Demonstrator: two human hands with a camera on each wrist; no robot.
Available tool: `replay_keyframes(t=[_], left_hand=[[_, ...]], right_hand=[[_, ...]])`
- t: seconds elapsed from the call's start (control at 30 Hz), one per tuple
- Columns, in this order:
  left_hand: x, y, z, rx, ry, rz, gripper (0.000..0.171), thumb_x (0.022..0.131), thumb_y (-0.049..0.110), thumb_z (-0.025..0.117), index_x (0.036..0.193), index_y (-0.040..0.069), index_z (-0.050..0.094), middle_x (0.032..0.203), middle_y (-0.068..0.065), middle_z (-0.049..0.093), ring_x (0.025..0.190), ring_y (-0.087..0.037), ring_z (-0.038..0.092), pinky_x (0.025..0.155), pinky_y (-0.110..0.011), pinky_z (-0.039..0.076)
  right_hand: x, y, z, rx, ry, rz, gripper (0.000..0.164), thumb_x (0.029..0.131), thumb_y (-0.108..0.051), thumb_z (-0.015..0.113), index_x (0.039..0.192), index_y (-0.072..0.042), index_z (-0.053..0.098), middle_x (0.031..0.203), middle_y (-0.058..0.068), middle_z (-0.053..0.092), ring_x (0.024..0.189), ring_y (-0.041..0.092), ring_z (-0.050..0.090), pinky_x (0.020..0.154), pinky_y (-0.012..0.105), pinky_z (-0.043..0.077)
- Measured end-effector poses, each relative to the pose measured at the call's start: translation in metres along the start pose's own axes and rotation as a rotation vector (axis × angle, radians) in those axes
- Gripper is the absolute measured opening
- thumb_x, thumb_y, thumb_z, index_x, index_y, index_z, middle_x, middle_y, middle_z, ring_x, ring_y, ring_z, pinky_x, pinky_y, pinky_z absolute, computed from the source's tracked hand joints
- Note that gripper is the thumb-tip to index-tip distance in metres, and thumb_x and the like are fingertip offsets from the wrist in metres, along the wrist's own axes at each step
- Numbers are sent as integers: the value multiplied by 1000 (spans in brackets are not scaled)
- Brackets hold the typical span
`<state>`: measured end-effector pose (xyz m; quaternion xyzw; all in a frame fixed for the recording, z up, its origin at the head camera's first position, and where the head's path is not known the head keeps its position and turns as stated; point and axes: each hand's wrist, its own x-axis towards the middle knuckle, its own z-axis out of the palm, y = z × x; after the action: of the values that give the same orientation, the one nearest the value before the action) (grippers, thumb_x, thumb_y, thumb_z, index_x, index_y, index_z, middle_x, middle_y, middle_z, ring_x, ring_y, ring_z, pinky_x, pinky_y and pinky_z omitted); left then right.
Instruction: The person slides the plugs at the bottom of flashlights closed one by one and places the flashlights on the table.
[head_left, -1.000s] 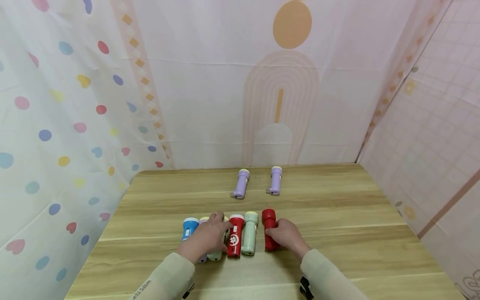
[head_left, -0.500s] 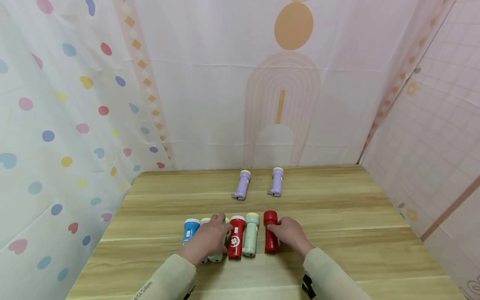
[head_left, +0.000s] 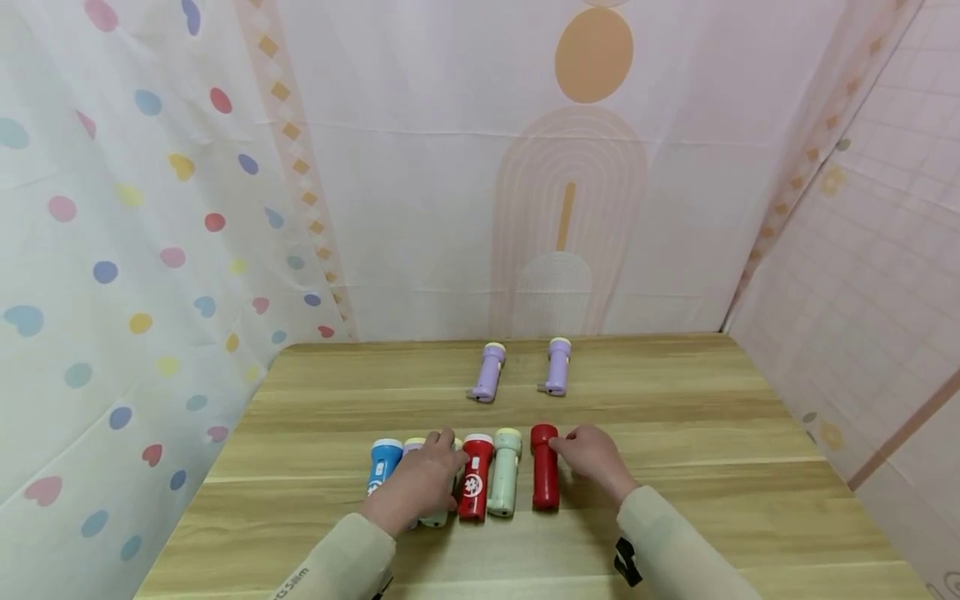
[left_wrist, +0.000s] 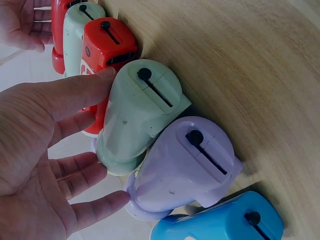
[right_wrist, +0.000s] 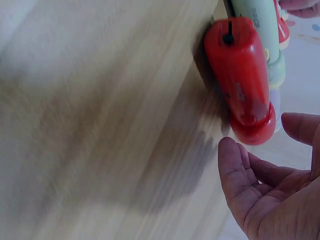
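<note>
In the head view, my left hand (head_left: 418, 485) rests over a row of flashlights, its fingers relaxed. The left wrist view shows its thumb between a pale green flashlight (left_wrist: 135, 110) and a red flashlight with a white print (head_left: 473, 486). The fingertips lie at the heads of the green flashlight and a purple flashlight (left_wrist: 182, 167). A blue flashlight (head_left: 384, 458) lies at the row's left end. Beside the red one is a second pale green flashlight (head_left: 505, 477). My right hand (head_left: 596, 458) is just right of a plain red flashlight (head_left: 546, 479), thumb and fingers spread near its head.
Two more purple flashlights, a left one (head_left: 490, 372) and a right one (head_left: 557, 367), lie farther back on the wooden table (head_left: 675, 417). A patterned curtain (head_left: 420, 208) hangs behind the table and along both sides.
My right hand has let go of the plain red flashlight and drawn back to its right, near the head. My left hand stays over the row. The head view has shifted slightly.
</note>
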<state>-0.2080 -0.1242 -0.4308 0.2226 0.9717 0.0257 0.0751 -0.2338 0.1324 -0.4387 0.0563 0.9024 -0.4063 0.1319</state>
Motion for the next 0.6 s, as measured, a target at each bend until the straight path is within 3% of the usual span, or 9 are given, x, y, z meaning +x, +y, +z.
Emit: replay_keyframes(t=[0.2,0.43,0.53,0.6], left_hand=[[-1,0,2,8,-10,-13,53,70,25,91,117,12,68,113,-11,52,101,-27,51,72,-42,55],[0,0,3,17,-23,-14,55,71,27,91,119,14,68,116,-11,52,104,-27,51,76,-43,55],[-1,-1,3,30,-12,-2,55,72,28,90,119,14,68,116,-10,52,105,-28,51,76,-43,55],[-1,-1,4,39,-2,6,55,71,30,90,119,14,68,116,-10,52,106,-28,51,76,-43,55]], right_hand=[[10,2,-8,-42,16,-11,32,95,-27,59,84,1,68,66,6,58,57,19,55,51,27,42],[22,-1,-19,-102,47,-38,44,97,-28,57,116,12,62,82,10,61,67,18,58,68,37,51],[27,-3,-23,-96,58,-39,42,97,-27,57,110,12,63,71,7,56,59,16,53,62,32,48],[32,-4,-25,-84,67,-40,35,96,-27,57,98,8,64,64,5,52,55,15,49,56,30,44]])
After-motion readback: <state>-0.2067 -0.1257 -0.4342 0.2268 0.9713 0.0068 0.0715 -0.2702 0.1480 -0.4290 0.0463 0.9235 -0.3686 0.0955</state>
